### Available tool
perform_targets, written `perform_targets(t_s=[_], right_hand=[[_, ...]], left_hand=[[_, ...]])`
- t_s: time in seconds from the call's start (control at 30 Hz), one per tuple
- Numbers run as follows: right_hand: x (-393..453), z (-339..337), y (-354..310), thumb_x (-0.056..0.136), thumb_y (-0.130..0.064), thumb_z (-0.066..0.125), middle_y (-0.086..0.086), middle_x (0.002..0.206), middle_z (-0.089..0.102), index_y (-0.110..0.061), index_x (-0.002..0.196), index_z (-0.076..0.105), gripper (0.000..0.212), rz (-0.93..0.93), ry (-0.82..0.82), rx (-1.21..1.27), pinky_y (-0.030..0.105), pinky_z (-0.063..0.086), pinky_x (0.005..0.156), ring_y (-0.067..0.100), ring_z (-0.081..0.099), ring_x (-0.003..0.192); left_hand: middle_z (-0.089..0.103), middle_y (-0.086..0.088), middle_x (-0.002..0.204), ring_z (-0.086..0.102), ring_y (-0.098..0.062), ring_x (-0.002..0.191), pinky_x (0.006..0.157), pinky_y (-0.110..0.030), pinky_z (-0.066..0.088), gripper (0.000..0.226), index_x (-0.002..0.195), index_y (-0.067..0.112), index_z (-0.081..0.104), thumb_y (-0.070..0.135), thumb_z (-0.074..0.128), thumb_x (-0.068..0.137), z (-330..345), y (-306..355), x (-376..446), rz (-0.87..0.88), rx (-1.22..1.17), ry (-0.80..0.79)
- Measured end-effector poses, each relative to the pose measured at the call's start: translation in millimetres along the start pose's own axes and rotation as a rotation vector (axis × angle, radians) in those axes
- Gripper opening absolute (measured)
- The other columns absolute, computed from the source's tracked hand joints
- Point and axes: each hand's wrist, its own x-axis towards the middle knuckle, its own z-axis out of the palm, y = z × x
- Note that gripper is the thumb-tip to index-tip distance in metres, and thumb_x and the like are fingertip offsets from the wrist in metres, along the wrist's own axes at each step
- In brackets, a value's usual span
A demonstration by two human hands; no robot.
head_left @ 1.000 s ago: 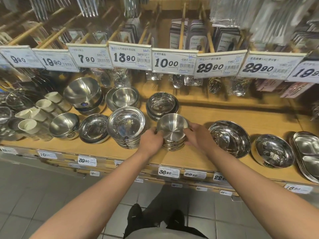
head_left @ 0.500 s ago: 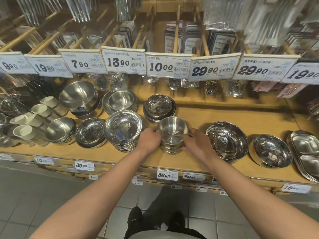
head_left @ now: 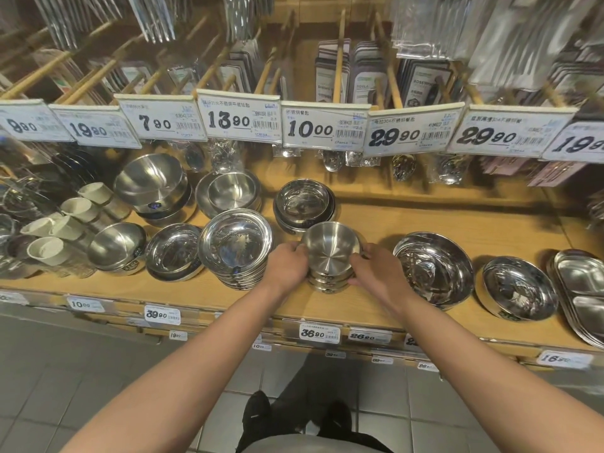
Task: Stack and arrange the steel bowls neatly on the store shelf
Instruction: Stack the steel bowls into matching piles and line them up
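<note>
- Your left hand (head_left: 287, 268) and right hand (head_left: 372, 273) are clamped on the small stack of bowls (head_left: 331, 256) from both sides, so the grip keeps it straight.
- The stack sits near the shelf (head_left: 425, 220) front edge, between the wider stack (head_left: 235, 246) and the big bowl (head_left: 433, 266).

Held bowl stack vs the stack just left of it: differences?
The held stack is narrower and matte-brushed; the left stack is wider and mirror-shiny. Left hand and right hand grip the held stack; the left stack stands untouched. Both are nested steel bowls on the shelf.
</note>
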Motion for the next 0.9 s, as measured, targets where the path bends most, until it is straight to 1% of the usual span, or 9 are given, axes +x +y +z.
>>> perform_targets(t_s=[0.07, 0.17, 0.3, 0.37, 0.5, 0.57, 0.63, 0.8, 0.9], right_hand=[[1, 0, -1, 0.099, -0.021, 0.054, -0.011, 0.088, 0.062, -0.007, 0.143, 0.048, 0.047, 0.006, -0.006, -0.002, 0.037, 0.062, 0.081, 0.017, 0.073, 0.083], [3, -2, -2, 0.097, -0.022, 0.055, -0.010, 0.082, 0.061, -0.008, 0.140, 0.052, 0.046, 0.017, -0.012, -0.034, 0.047, 0.061, 0.085, 0.024, 0.073, 0.089], [5, -5, -8, 0.095, -0.021, 0.059, -0.010, 0.079, 0.059, -0.008, 0.135, 0.057, 0.043, -0.013, 0.014, -0.147, 0.046, 0.062, 0.081, 0.025, 0.074, 0.085], [5, -7, -10, 0.094, -0.017, 0.061, -0.012, 0.079, 0.060, -0.009, 0.138, 0.055, 0.045, -0.023, 0.023, -0.143, 0.045, 0.062, 0.079, 0.024, 0.074, 0.083], [4, -9, -10, 0.092, -0.014, 0.064, -0.016, 0.071, 0.059, -0.023, 0.113, 0.068, 0.023, -0.068, 0.045, -0.125, 0.040, 0.063, 0.074, 0.022, 0.075, 0.077], [3, -9, -10, 0.092, -0.015, 0.065, -0.022, 0.068, 0.057, -0.024, 0.123, 0.067, 0.032, -0.116, 0.089, -0.123, 0.020, 0.060, 0.060, 0.010, 0.073, 0.066], [4, -9, -11, 0.092, -0.016, 0.065, -0.026, 0.068, 0.057, -0.023, 0.129, 0.065, 0.038, -0.142, 0.106, -0.135, 0.012, 0.053, 0.052, 0.004, 0.071, 0.061], [6, -9, -11, 0.093, -0.015, 0.064, -0.017, 0.097, 0.067, -0.021, 0.133, 0.062, 0.041, -0.095, 0.089, -0.124, 0.032, 0.061, 0.083, 0.015, 0.073, 0.082], [4, -9, -9, 0.096, -0.024, 0.059, 0.003, 0.122, 0.071, -0.020, 0.136, 0.060, 0.040, -0.126, 0.090, -0.198, 0.022, 0.058, 0.081, 0.016, 0.074, 0.082]], left_hand=[[0.069, -0.005, 0.083, 0.065, -0.026, 0.082, 0.090, -0.053, 0.058, 0.033, 0.095, 0.012, 0.072, 0.027, 0.043, 0.099, 0, -1, 0, 0.005, 0.016, -0.001], [0.074, -0.011, 0.092, 0.070, -0.031, 0.091, 0.090, -0.052, 0.058, 0.032, 0.102, 0.010, 0.073, 0.026, 0.045, 0.100, 0, 0, -2, 0.019, 0.036, 0.006], [0.072, 0.001, 0.088, 0.064, -0.010, 0.072, 0.060, -0.024, 0.051, 0.024, 0.111, 0.015, 0.071, 0.021, 0.051, 0.100, -1, -1, -6, 0.121, 0.180, 0.069], [0.068, 0.007, 0.082, 0.060, -0.005, 0.069, 0.057, -0.018, 0.046, 0.022, 0.113, 0.016, 0.071, 0.018, 0.054, 0.099, -1, 0, -8, 0.163, 0.234, 0.101], [0.075, -0.006, 0.096, 0.071, -0.026, 0.088, 0.084, -0.042, 0.060, 0.022, 0.113, 0.011, 0.072, 0.012, 0.058, 0.096, -2, 3, -11, 0.131, 0.185, 0.087], [0.075, -0.007, 0.096, 0.072, -0.029, 0.091, 0.087, -0.049, 0.060, 0.018, 0.107, 0.013, 0.073, 0.010, 0.060, 0.095, -3, 5, -12, 0.120, 0.151, 0.086], [0.074, -0.005, 0.094, 0.072, -0.029, 0.091, 0.087, -0.049, 0.060, 0.017, 0.103, 0.015, 0.074, 0.010, 0.060, 0.095, -3, 5, -11, 0.126, 0.146, 0.096], [0.074, -0.010, 0.099, 0.071, -0.032, 0.094, 0.088, -0.049, 0.060, 0.019, 0.109, 0.009, 0.073, 0.011, 0.061, 0.095, -4, 5, -10, 0.099, 0.133, 0.068], [0.074, -0.010, 0.102, 0.071, -0.032, 0.096, 0.089, -0.049, 0.059, 0.020, 0.112, 0.010, 0.072, 0.018, 0.062, 0.096, -6, -2, -7, 0.093, 0.125, 0.049]])
